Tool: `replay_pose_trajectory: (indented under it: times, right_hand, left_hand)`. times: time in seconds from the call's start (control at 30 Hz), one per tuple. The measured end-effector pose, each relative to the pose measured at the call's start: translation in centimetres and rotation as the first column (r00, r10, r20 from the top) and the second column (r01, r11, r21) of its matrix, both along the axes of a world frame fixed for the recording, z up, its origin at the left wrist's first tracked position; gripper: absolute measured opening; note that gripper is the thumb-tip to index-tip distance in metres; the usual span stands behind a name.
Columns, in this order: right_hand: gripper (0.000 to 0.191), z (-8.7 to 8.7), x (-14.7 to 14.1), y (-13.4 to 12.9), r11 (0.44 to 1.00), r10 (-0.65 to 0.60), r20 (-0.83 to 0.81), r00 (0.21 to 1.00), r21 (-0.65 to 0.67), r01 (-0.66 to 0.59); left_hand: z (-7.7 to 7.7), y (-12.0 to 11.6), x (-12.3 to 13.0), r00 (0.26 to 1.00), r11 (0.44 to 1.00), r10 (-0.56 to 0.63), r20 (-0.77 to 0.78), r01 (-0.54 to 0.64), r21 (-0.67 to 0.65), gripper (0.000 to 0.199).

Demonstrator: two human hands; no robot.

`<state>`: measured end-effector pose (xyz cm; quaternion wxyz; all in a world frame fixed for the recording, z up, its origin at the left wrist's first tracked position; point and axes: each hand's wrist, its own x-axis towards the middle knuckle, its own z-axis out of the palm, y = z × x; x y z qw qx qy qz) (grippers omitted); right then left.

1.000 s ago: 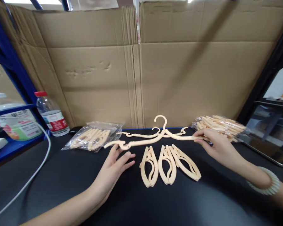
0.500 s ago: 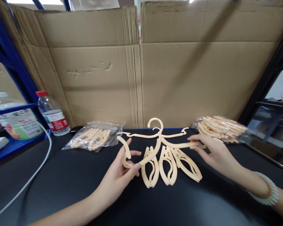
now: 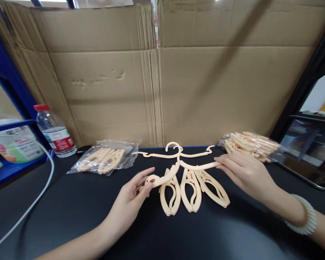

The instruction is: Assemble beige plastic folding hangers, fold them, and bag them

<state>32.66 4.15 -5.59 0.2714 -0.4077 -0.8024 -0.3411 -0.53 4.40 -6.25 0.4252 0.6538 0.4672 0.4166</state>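
Both my hands grip one cream plastic folding clothes hanger (image 3: 199,167), raised just above the table with its arms spread. My left hand (image 3: 130,196) pinches the end of its left arm between thumb and fingers, hiding the tip. Around the right arm's end, the fingers of my right hand (image 3: 243,171) are closed and cover it. Behind lies another unfolded hanger (image 3: 196,155), partly overlapped by the held one near the hooks. Beneath and in front are three folded hangers: a left one (image 3: 178,196), a middle one (image 3: 198,195) and a slanted right one (image 3: 218,201).
A clear bag of folded hangers (image 3: 108,159) lies at the back left, a fuller bag (image 3: 249,144) at the back right. A red-capped bottle (image 3: 56,131) and a white cable (image 3: 44,187) are on the left. Cardboard (image 3: 233,90) walls off the back of the black table (image 3: 195,236).
The left arm's end piece, which stuck up by my left fingers, no longer shows there. My left hand has moved slightly left, and the held hanger's hook has dropped lower.
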Motion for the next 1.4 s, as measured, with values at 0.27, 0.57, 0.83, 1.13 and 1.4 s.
replay_pose_trajectory:
  times: [0.27,0.57,0.83,1.13,1.4]
  right_hand:
    - [0.016,0.0,-0.1,-0.2,0.998,-0.047,0.043,0.998,0.051,0.045]
    - [0.025,-0.8,-0.5,0.4,0.980,0.086,-0.244,0.966,-0.154,-0.126]
    - [0.021,-0.4,-0.3,0.6,0.935,0.133,-0.434,0.891,-0.243,-0.258]
    - [0.017,0.1,-1.3,-0.1,0.807,0.099,-0.612,0.785,-0.412,-0.423]
    - [0.032,0.6,-4.2,-2.3,0.414,-0.181,-0.888,0.423,-0.459,-0.786]
  left_hand:
    - [-0.4,0.3,-0.3,0.999,1.000,0.016,-0.029,-0.017,-0.017,0.046]
    - [-0.8,0.6,-0.6,0.999,0.999,0.022,-0.030,-0.023,-0.030,0.050]
    - [-0.6,0.5,-0.6,0.999,0.998,0.020,-0.048,-0.018,0.061,0.037]
    - [-0.2,0.0,-0.2,0.975,0.999,0.050,0.215,-0.049,-0.009,0.047]
    - [1.5,-1.8,1.0,0.937,0.992,0.068,0.341,-0.027,-0.124,0.051]
